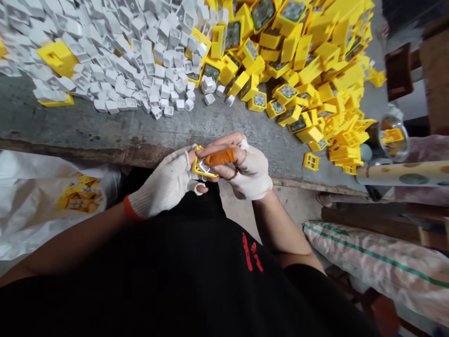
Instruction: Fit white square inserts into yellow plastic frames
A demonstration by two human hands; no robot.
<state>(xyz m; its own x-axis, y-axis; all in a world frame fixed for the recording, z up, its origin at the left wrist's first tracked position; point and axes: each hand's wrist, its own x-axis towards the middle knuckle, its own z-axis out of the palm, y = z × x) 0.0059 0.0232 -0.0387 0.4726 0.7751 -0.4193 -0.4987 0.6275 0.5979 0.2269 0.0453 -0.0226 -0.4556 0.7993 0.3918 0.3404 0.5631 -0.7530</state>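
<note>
A small, angular yellow piece (197, 170) with a pale, silvery part (202, 165) inside it sits tilted between the left hand (167, 180) and right hand (250, 169), partly covered.

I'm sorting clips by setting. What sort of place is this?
Probably a small assembly workshop: loose white caps and yellow casings lie heaped on a worn workbench, with a sack beside it.

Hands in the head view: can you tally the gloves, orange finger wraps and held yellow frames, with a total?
White gloves: 2
Orange finger wrap: 1
Yellow frame, held: 1
Total: 4
</note>
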